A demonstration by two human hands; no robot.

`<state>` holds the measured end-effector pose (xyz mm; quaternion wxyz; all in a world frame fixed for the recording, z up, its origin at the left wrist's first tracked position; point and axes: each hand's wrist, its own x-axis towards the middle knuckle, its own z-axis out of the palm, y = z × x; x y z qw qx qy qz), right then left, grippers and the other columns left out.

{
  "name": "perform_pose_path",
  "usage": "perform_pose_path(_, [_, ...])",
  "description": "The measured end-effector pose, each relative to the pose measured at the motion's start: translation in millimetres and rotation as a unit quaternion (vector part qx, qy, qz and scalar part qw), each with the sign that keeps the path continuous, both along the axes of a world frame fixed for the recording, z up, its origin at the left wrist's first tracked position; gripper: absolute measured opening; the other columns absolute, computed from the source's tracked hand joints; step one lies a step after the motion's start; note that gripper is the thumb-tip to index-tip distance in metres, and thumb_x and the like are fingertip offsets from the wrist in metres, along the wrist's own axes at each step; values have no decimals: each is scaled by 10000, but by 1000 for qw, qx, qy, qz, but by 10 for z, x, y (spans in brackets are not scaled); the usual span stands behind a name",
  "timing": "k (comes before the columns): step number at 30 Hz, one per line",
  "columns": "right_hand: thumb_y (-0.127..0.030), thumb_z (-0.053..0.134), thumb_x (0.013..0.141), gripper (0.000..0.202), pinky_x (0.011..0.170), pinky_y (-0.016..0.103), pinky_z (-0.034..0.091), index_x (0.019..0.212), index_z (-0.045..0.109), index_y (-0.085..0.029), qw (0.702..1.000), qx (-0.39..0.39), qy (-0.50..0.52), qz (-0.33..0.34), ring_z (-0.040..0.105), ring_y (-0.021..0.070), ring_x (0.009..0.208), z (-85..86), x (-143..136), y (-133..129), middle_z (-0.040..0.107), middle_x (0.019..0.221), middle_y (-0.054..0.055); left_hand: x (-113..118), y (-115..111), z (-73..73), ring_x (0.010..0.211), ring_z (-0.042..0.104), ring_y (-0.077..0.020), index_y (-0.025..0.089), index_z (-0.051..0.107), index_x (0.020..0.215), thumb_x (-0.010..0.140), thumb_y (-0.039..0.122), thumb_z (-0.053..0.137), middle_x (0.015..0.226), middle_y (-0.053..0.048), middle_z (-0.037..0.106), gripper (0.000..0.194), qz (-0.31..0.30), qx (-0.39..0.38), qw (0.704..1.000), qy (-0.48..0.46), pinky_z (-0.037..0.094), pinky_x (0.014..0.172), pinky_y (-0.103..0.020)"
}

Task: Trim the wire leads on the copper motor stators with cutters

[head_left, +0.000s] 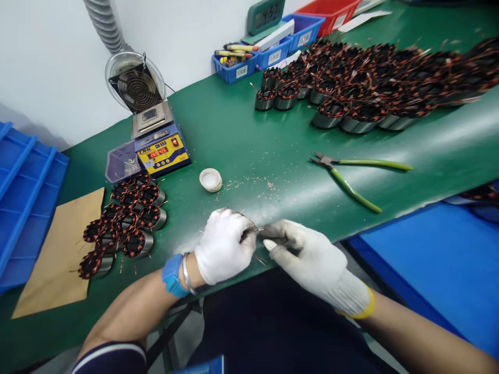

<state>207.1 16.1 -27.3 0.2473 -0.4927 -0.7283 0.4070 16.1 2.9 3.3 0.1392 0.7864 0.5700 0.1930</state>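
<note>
My left hand (226, 246), in a white glove, is closed around a copper-wound stator that the glove almost wholly hides. Thin wire ends (260, 259) stick out around that hand. My right hand (307, 254), in a white knit glove with dark fingertips, meets it from the right. Its curled fingers pinch at a short wire end (261, 229) between the two hands; the exact grip is partly hidden. Beyond my hands lie wire clippings (271, 184) and a small round white dish (210, 180). Green-handled cutting pliers (351, 176) rest open to the right.
Several wound stators (138, 243) stand at left by brown cardboard (64, 249). Behind them is a solder pot (161, 150) under a fan and hose. A large group of stators (362, 117) fills the back right. Blue bins (236, 72) hold markers; a blue crate (27, 208) leans left.
</note>
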Motion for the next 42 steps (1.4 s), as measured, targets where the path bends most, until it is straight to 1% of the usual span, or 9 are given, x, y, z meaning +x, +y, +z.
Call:
perform_pose_path(11, [-217, 540, 942, 235, 856, 440, 567, 1120, 687, -178, 895, 405, -61, 175, 696, 290, 1001, -68, 139, 293, 739, 1090, 156, 6, 1, -2, 784, 629, -219, 191, 664, 771, 864, 164, 563, 770, -53, 686, 140, -9, 7, 1000, 8, 502, 777, -374])
perform_pose_path(15, [-303, 448, 953, 215, 626, 327, 537, 920, 629, -192, 977, 93, -47, 183, 667, 204, 675, -26, 7, 378, 716, 796, 74, 8, 1, 9, 799, 623, -219, 187, 668, 765, 860, 155, 567, 767, -57, 689, 142, -19, 8, 1000, 9, 499, 808, -380])
perform_pose_path(19, [-356, 415, 958, 236, 477, 258, 446, 814, 541, -219, 966, -173, -3, 193, 571, 149, 477, 17, -23, 397, 619, 576, -11, 11, 5, 24, 794, 618, -214, 204, 657, 734, 863, 161, 556, 742, -43, 684, 169, -32, 1, 999, 27, 489, 805, -372])
perform_pose_path(26, [-184, 484, 920, 276, 742, 388, 533, 1097, 696, -177, 866, 387, -130, 289, 701, 279, 894, 39, 154, 469, 747, 1076, 153, 12, 12, -12, 779, 607, -209, 213, 652, 743, 863, 165, 557, 739, -39, 678, 160, -29, 0, 999, 23, 485, 793, -362])
perform_pose_path(30, [-281, 442, 935, 230, 574, 298, 495, 893, 643, -176, 976, 76, -59, 195, 658, 195, 632, 49, 0, 384, 724, 779, 87, 10, 7, -19, 771, 602, -209, 210, 653, 742, 862, 165, 552, 731, -35, 672, 162, -29, 15, 999, 14, 488, 793, -371])
perform_pose_path(33, [-327, 411, 941, 228, 501, 269, 477, 827, 564, -201, 969, -177, 13, 171, 592, 157, 495, 48, -55, 353, 638, 596, 13, 9, 8, 3, 787, 613, -220, 208, 659, 743, 861, 165, 556, 740, -42, 681, 162, -34, 11, 999, 11, 491, 807, -388])
perform_pose_path(36, [-318, 495, 913, 204, 624, 319, 537, 943, 642, -180, 981, 31, -57, 185, 675, 204, 677, 28, 50, 413, 729, 805, 81, 15, 13, 31, 790, 623, -227, 205, 669, 751, 858, 160, 548, 752, -54, 697, 168, -34, -11, 999, 17, 494, 812, -396])
perform_pose_path(39, [-199, 499, 911, 284, 819, 429, 547, 1115, 693, -164, 884, 347, -120, 288, 698, 282, 925, 12, 173, 500, 745, 1057, 158, 17, 15, 27, 787, 623, -223, 204, 667, 752, 853, 154, 543, 749, -53, 697, 168, -30, -13, 999, 25, 493, 803, -383])
perform_pose_path(42, [-197, 464, 926, 277, 777, 418, 541, 1064, 702, -164, 875, 355, -125, 306, 700, 280, 879, 34, 150, 516, 755, 1000, 147, 11, 13, -4, 786, 619, -216, 204, 664, 759, 847, 155, 557, 748, -45, 692, 147, -29, 3, 999, 22, 489, 803, -372])
